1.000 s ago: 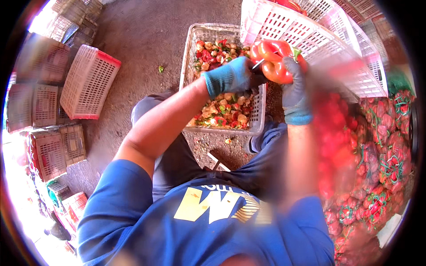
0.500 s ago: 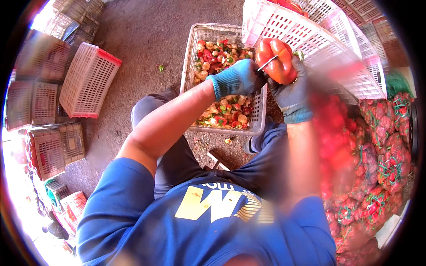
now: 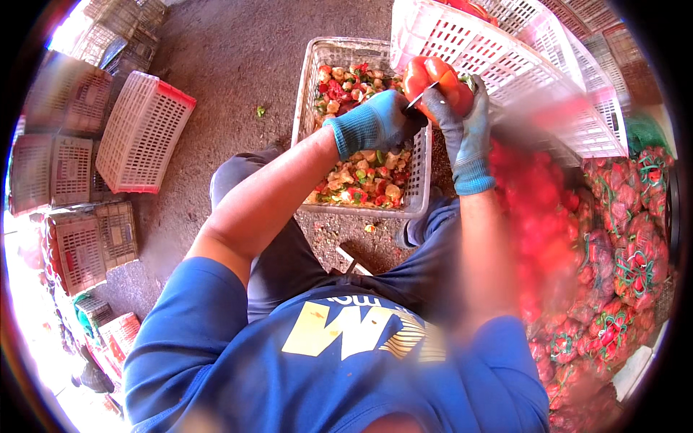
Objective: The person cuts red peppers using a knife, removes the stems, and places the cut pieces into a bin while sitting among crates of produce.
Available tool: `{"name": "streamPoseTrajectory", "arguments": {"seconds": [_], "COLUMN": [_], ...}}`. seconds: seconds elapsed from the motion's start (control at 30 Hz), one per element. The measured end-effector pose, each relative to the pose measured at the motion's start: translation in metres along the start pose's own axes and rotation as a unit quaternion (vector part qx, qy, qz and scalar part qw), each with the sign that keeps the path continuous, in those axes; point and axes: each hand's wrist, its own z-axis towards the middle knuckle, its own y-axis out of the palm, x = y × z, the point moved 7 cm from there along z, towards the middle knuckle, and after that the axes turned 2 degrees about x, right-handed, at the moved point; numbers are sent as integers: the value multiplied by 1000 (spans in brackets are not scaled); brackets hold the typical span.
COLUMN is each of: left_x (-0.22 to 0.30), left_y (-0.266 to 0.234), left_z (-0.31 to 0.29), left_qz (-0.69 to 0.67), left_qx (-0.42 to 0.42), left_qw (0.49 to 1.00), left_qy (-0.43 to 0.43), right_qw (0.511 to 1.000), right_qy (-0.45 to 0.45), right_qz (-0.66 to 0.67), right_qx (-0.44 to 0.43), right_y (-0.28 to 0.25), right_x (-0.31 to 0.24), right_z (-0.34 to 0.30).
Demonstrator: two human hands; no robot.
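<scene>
A large red bell pepper (image 3: pixel 427 74) is held up over the far right corner of a grey plastic crate (image 3: pixel 361 211). My right hand (image 3: pixel 468 137), in a blue and dark work glove, grips it from the right side with a finger across its front. In my gloved left hand (image 3: pixel 386 121) is a small knife (image 3: pixel 422 97), its thin blade lying against the pepper. How deep the blade goes I cannot tell. The crate below holds pepper scraps (image 3: pixel 361 180), with pale cores, red pieces and green bits. Its right part is partly hidden by my hands.
A large white slatted crate (image 3: pixel 469 36) leans at the far right, red peppers showing over it. Net bags of red produce (image 3: pixel 639 238) pile up on my right. More crates (image 3: pixel 144 133) stand at the left. A green scrap (image 3: pixel 260 111) lies on the floor.
Both hands and the pepper have shifted slightly left. My right hand has turned, bringing a finger over the pepper's front near the blade.
</scene>
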Motion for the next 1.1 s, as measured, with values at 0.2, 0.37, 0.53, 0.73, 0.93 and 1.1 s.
{"name": "streamPoseTrajectory", "arguments": {"seconds": [0.2, 0.37, 0.53, 0.73, 0.93, 1.1], "left_x": [-20, 2, -18, -32, -37, -33], "left_y": [10, 24, 35, 36, 38, 13], "left_z": [11, -6, 21, 15, 12, -9], "left_qz": [93, -83, -245, -44, 15, 96], "left_qx": [73, -27, 44, 20, -19, -62], "left_qw": [979, 992, 962, 999, 992, 987], "left_qy": [163, -87, 111, -12, -125, -117], "right_qw": [946, 962, 987, 944, 865, 885], "right_qy": [196, 192, -96, 215, 372, 336], "right_qz": [244, 188, -129, 239, 334, 322], "right_qx": [-87, -52, 24, -66, -52, -10], "right_y": [19, 8, 12, 20, 9, -25], "right_x": [2, 14, -11, 21, 36, 41], "right_z": [-7, -9, -6, -5, -11, 9]}}
